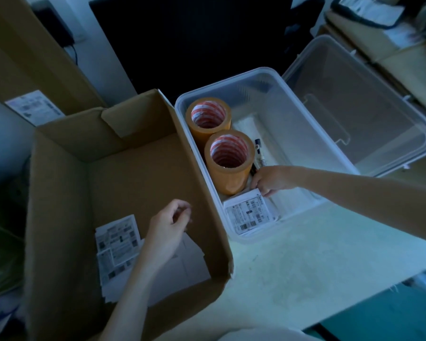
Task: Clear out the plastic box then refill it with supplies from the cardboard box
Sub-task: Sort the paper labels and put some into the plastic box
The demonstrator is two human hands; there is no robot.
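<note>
Left hand (166, 226) hovers in the cardboard box (202, 168), fingers loosely curled, holding nothing, above printed labels (117, 238). To the right, right hand (268, 180) reaches into the plastic box (303, 114), apparently pinching a label sheet (250, 214); lighting dim. Farther: two tape stacks (228, 156), markers (260, 151), lid (359, 107).

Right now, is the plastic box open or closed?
Open. The plastic box has no cover on it; its clear lid leans behind it, and the tape rolls inside show from above.
</note>
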